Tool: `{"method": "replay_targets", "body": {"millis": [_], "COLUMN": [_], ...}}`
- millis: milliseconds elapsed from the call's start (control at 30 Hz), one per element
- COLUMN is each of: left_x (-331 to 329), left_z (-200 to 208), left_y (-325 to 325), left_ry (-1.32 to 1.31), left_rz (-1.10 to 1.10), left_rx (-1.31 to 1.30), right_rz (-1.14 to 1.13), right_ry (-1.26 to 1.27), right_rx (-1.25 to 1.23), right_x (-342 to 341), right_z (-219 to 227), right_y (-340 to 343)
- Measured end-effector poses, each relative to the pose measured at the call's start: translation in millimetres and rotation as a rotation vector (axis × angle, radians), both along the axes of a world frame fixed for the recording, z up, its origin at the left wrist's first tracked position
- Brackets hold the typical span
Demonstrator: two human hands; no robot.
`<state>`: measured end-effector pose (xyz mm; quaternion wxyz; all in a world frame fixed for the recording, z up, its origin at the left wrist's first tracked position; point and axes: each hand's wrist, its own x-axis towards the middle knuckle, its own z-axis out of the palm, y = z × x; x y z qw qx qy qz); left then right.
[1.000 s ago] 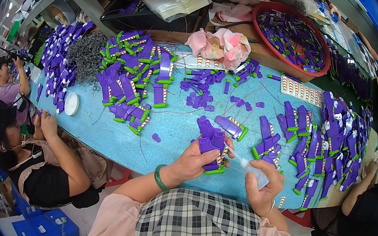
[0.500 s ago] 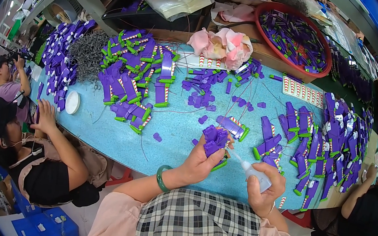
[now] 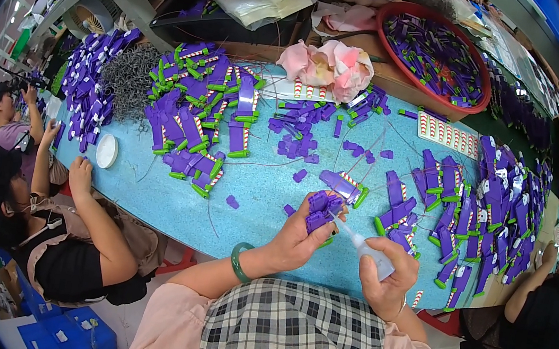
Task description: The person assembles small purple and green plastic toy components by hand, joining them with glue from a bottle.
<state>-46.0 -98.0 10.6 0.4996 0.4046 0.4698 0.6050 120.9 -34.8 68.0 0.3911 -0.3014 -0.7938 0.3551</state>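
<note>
My left hand (image 3: 290, 243) is closed around a purple plastic part (image 3: 322, 206), with a bit of green showing beneath the fingers. In my right hand (image 3: 391, 286) is a translucent squeeze bottle (image 3: 376, 260), tilted so that its thin nozzle points up and left. The nozzle tip is at the purple part; whether it touches cannot be made out. Just beyond my hands lies a purple wing-shaped piece (image 3: 338, 182) with a green end and a red-and-white striped edge. Small loose purple pieces (image 3: 297, 147) are scattered farther up the table.
Heaps of purple-and-green pieces lie left (image 3: 192, 122) and right (image 3: 491, 214) on the blue table (image 3: 259, 200). A red basin (image 3: 486, 95) of parts, crumpled pink cloth (image 3: 331, 69), a sticker sheet (image 3: 448, 134), tangled wire (image 3: 127, 82) and a white lid (image 3: 107, 151) are around. Co-workers sit at both sides.
The purple part in my left hand has turned and shifted slightly right. My right hand and the bottle have moved a little left. The left co-worker's hands have changed position.
</note>
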Motion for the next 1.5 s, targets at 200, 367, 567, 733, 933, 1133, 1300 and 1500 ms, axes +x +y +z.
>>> {"method": "replay_targets", "body": {"millis": [200,367,567,733,933,1133,1300,1500], "left_x": [-13.0,-13.9,-15.7,-12.9,0.8,2.9,-2.1,-29.1], "left_z": [3.6,2.1,-0.4,-3.4,-0.3,2.3,5.1,12.1], "left_y": [6.3,6.4,7.3,3.3,5.0,7.2,7.5,2.8], "left_ry": [-0.411,-0.464,-0.310,-0.227,-0.089,0.029,0.122,-0.003], "left_rz": [-0.218,-0.276,-0.296,-0.262,-0.025,0.008,0.054,0.085], "left_rx": [-0.098,-0.087,-0.010,0.006,-0.022,-0.043,-0.006,-0.006], "right_rz": [0.022,0.050,0.062,0.096,0.089,0.124,0.132,0.077], "right_ry": [0.071,0.049,-0.013,-0.025,0.056,0.046,0.022,0.009], "right_rx": [-0.037,-0.028,-0.060,-0.011,0.031,0.040,0.016,0.035], "right_x": [6.3,2.0,0.6,-0.1,4.2,-1.5,-7.2,-1.3], "right_z": [-3.7,-3.3,1.9,2.0,0.9,1.0,2.7,1.8], "right_y": [-1.7,-1.0,-1.1,-0.1,-0.4,0.4,0.1,-1.5]}}
